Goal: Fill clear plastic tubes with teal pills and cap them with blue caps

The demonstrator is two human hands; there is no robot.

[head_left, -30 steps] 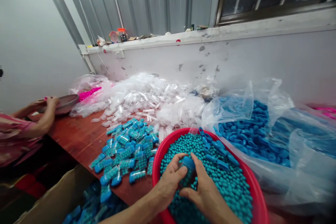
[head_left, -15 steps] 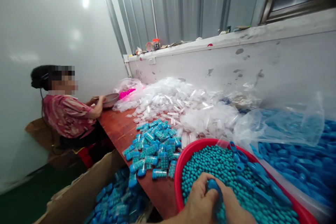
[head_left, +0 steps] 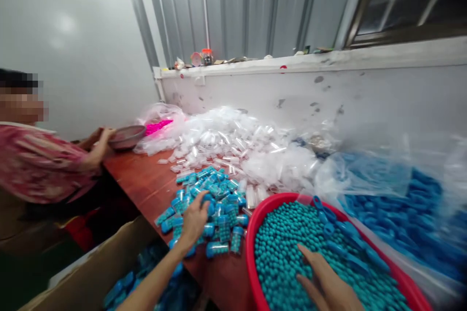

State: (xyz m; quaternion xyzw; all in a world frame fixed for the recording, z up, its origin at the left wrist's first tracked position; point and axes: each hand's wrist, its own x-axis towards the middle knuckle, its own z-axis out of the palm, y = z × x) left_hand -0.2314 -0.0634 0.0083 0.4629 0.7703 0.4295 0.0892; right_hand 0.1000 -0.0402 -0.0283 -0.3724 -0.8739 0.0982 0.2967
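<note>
Now L hand (head_left: 193, 221)'s left the tub (head_left: 251, 252); filled vials (head_left: 224, 227) under its fingers, can't tell if 1's gripped. R hand (head_left: 330, 279)'s freed up, fingers wide, beads (head_left: 279, 238) just below.

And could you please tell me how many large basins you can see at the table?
2: the red basin of teal beads, near the front, and the grey basin at the table's far left, by the co-worker's hands. Others may be hidden.
</note>
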